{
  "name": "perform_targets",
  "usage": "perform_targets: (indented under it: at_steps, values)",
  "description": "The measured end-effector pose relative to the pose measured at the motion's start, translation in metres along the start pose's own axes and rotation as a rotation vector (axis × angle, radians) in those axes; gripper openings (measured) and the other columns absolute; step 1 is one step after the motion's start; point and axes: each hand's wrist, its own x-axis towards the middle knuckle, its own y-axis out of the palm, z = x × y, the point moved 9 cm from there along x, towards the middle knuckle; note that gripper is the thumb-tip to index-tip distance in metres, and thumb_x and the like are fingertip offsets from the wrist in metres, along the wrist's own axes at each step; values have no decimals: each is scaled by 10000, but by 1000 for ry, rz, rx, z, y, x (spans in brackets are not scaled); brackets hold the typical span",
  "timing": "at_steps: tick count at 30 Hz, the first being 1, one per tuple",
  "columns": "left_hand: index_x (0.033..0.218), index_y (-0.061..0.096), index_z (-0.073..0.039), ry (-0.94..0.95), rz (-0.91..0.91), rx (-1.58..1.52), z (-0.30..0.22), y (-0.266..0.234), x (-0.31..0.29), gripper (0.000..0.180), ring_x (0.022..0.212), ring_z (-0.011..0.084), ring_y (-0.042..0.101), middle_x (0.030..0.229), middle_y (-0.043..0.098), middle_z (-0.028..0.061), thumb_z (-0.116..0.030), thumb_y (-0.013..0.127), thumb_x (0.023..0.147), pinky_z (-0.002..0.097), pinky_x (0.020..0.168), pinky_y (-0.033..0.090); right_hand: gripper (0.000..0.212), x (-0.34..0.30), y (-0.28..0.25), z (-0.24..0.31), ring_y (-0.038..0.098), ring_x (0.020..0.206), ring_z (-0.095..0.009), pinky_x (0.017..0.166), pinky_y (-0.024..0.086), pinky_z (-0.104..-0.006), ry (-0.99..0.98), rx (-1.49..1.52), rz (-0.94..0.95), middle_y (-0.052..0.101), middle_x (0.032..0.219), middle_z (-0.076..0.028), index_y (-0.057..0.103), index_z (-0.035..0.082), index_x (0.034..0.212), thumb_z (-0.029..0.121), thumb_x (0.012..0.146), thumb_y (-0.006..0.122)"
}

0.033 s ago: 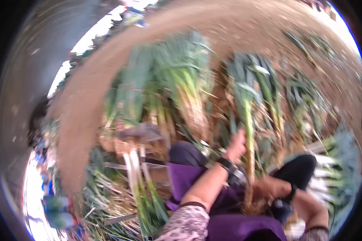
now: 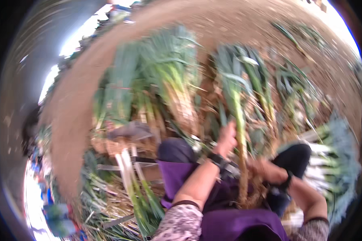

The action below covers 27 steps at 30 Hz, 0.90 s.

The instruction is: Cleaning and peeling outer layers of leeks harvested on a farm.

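A long leek (image 2: 239, 120) stands upright before me, its green leaves pointing away and its brown roots low over my purple apron (image 2: 237, 225). My left hand (image 2: 227, 139), with a dark band at the wrist, is closed on the stem from the left side. Close to the stem's lower right is my right hand (image 2: 265, 169); motion smears its fingers, so I cannot see whether they grip anything. Just beyond, several untrimmed leeks (image 2: 267, 96) with dry outer leaves lie on the ground.
Large leek bundles (image 2: 175, 80) lie at the far left. Cleaned leeks with white stems (image 2: 319, 168) are stacked on my right. Loose leeks and trimmings (image 2: 104, 188) cover the left side near a grey cloth-like piece (image 2: 132, 130). Bare brown soil (image 2: 237, 20) stretches beyond.
The whole view has shifted, so everything sits a little further left and higher. My right hand has moved slightly up along the leek's stem; my left hand stays on it.
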Motion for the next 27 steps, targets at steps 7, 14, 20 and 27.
perform_targets:
  at_steps: [7, 14, 20, 27]
  values:
    - [1014, 599, 41, 606, 15, 1177, -35, 48, -58, 289, 632, 182, 609, 799, 634, 114, -218, 500, 935, 284, 534, 506, 444, 121, -134, 18, 499, 629, -88, 531, 409, -249, -9, 382, -641, 591, 801, -12, 631, 29, 977, 451, 900, 518]
    - [937, 635, -1, 429, -225, 1175, -50, -55, -51, 307, 632, 106, 555, 712, 602, 36, -299, 621, 865, 283, 574, 460, 380, 141, -122, 38, 518, 595, -80, 548, 430, -258, -185, 617, -711, 614, 733, -25, 651, -11, 894, 352, 915, 541]
    - [1008, 618, 8, 889, -100, 1171, -120, 107, -66, 272, 797, 158, 596, 886, 640, 74, -190, 678, 831, 295, 754, 476, 333, 142, -99, 42, 558, 557, -105, 475, 449, -265, -159, 616, -636, 612, 699, -53, 631, -25, 861, 286, 919, 525]
    - [926, 631, -6, 472, -149, 415, -101, 43, -7, 206, 657, 123, 606, 810, 636, 41, -178, 680, 823, 252, 569, 515, 307, 108, -73, 10, 532, 404, -140, 358, 426, -254, 184, 301, -272, 588, 585, -82, 615, -45, 756, 211, 886, 506]
